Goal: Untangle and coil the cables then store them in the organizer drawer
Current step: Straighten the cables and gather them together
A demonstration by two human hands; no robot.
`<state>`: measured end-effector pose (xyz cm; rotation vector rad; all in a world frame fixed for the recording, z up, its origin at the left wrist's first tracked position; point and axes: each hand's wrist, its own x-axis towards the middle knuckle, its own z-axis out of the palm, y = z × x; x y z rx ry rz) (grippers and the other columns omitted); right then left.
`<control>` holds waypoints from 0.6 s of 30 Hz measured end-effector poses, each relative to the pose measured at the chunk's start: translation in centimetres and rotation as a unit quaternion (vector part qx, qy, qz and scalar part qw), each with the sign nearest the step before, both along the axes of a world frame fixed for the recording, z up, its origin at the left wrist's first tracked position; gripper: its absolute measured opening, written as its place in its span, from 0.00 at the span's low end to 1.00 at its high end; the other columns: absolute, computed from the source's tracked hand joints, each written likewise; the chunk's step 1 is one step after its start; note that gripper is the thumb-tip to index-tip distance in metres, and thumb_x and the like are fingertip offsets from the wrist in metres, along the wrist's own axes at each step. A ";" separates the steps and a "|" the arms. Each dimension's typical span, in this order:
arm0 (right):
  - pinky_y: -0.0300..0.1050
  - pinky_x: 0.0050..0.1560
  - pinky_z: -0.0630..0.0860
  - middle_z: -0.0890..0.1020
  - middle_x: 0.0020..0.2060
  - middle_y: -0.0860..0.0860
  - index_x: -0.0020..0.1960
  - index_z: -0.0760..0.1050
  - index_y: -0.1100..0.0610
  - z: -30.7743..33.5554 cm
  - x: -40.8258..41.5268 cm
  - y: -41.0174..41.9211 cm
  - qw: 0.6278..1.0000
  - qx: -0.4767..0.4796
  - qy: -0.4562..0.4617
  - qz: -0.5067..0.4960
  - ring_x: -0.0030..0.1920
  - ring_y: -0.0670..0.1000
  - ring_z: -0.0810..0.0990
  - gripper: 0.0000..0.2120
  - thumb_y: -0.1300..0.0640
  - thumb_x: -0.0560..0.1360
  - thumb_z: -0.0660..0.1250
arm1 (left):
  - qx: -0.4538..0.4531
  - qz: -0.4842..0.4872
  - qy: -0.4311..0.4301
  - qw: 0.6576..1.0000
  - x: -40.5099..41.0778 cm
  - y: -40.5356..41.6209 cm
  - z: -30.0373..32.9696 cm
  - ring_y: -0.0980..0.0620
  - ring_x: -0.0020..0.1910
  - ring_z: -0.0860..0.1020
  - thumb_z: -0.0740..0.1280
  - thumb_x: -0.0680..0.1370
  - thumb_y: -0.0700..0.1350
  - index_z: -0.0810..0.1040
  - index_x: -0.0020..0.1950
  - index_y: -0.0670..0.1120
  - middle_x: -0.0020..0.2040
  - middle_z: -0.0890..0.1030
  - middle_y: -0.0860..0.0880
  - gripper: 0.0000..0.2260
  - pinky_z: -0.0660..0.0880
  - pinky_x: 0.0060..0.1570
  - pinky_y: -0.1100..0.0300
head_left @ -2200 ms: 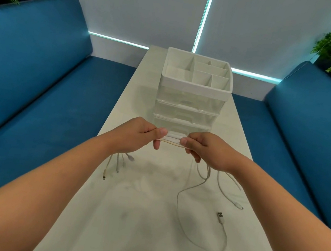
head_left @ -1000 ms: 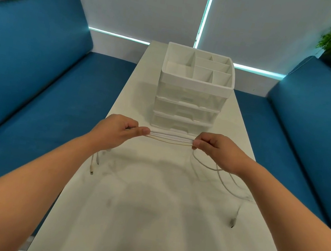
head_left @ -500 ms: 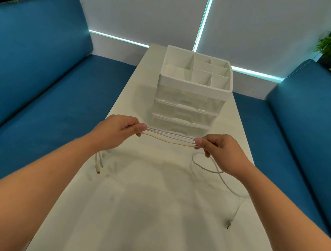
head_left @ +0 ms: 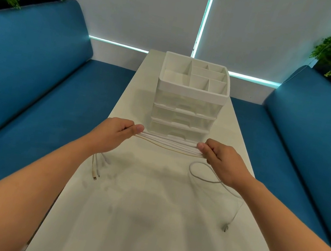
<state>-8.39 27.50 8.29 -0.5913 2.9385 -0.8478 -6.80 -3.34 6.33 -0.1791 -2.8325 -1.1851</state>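
1. Since a couple of seconds back, our two hands have drawn much farther apart, so the stretch of cable between them is far longer, and the loose tail on the right has been pulled in, its plug lying closer to our right arm.
2. Our left hand pinches the bundle of thin white and cream charging cables between thumb and curled fingers; our right hand pinches the other end of the same stretch the same way.
3. Between the hands the strands run side by side, nearly straight and lifted off the white tabletop, just in front of the white plastic organizer with three clear drawers.
4. Short plug ends hang from the left hand down onto the tabletop; a longer loose white cable tail loops out below the right hand and ends in a plug near the right edge.
5. We judge the step in hand to be the untangling: strands are being pulled parallel. No coil is formed, and all three drawers look closed.
6. Next, we think, one hand should hold the bundle fast while the other gathers it and the trailing tail into loops. A drawer must then be opened before the coil goes in.
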 end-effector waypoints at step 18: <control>0.49 0.47 0.70 0.75 0.37 0.51 0.45 0.71 0.60 -0.7 0.4 0.4 0.995 -0.037 -0.091 0.032 0.39 0.50 0.71 0.18 0.46 0.82 0.55 | -0.021 -0.015 -0.068 0.997 0.7 -0.7 -0.6 0.54 0.29 0.62 0.61 0.77 0.63 0.69 0.36 0.44 0.30 0.65 0.53 0.23 0.61 0.32 0.58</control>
